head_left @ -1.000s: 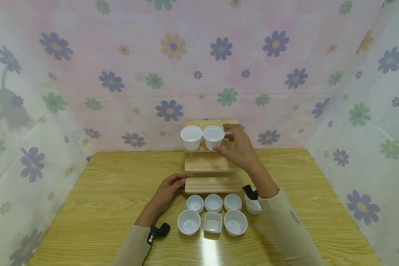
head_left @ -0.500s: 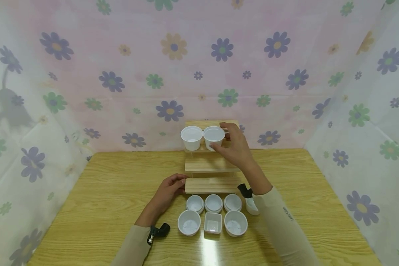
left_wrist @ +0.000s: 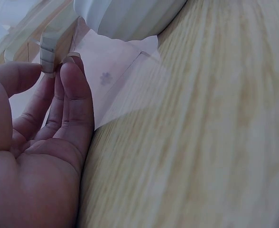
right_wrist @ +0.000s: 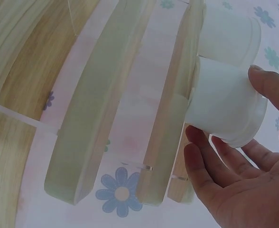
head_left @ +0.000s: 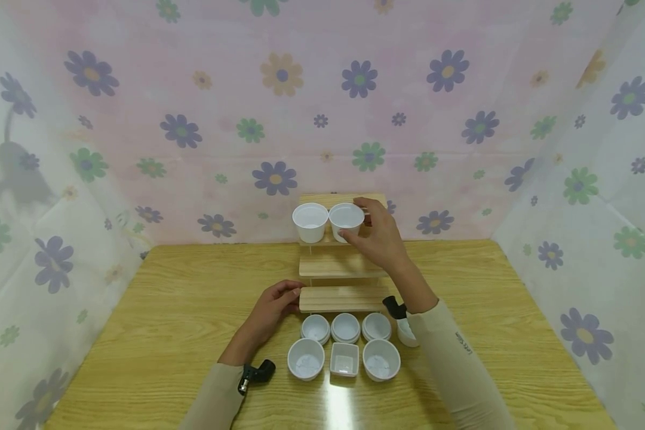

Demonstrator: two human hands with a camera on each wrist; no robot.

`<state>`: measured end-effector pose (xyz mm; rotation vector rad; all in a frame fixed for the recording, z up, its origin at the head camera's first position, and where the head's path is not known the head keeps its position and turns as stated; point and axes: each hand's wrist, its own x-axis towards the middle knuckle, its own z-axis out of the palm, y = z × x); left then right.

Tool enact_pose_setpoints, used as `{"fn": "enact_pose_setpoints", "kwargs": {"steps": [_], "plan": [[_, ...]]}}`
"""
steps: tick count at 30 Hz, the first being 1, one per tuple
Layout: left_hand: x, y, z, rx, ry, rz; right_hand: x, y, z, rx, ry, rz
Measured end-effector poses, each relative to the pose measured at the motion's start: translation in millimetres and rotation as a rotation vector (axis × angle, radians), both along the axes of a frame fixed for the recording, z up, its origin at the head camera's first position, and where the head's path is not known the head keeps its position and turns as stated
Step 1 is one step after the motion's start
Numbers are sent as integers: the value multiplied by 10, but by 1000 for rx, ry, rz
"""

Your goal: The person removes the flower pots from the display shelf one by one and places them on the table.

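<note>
My right hand (head_left: 378,236) holds a white round cup (head_left: 346,215) on an upper step of a tiered wooden stand. The right wrist view shows the thumb at the rim and the fingers along the other side of that cup (right_wrist: 222,95), whose base meets the board. Close at its left stands a matching white cup (head_left: 310,222). With thumb and fingers my left hand (head_left: 271,306) pinches the left end of the lowest board (head_left: 344,298); the board's end (left_wrist: 48,54) also appears in the left wrist view.
In front of the stand, three small round white bowls (head_left: 346,328) form a row. Nearer me are two larger round bowls (head_left: 306,359) and a square dish (head_left: 344,360). Another white cup (head_left: 407,334) is partly covered by the right sleeve. A flowered cloth (head_left: 215,77) hangs behind.
My right hand has shifted slightly left, its thumb and fingers closer around the right-hand cup. The left hand and both cups stay practically where they were.
</note>
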<state>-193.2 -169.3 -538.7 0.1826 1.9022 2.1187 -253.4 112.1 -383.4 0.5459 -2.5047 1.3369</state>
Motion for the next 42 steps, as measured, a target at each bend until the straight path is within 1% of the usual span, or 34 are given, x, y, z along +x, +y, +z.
{"fn": "enact_pose_setpoints", "kwargs": {"steps": [7, 16, 20, 23, 32, 35, 42], "plan": [[3, 3, -1, -3, -2, 7, 23, 38, -16, 5, 4, -18], [-16, -2, -15, 3, 7, 1, 116, 107, 14, -39, -53, -42], [-16, -4, -16, 0, 10, -5, 165, 132, 38, -41, -59, -44], [-15, -4, -13, -2, 7, -4, 207, 152, 53, -35, -41, -36], [-2, 11, 9, 7, -3, 8, 298, 233, 29, -18, 69, -15], [1, 14, 13, 10, 1, 6, 331, 258, 24, -17, 84, -11], [6, 13, 16, 10, 10, 3, 411, 315, 3, -22, 91, 6]]}}
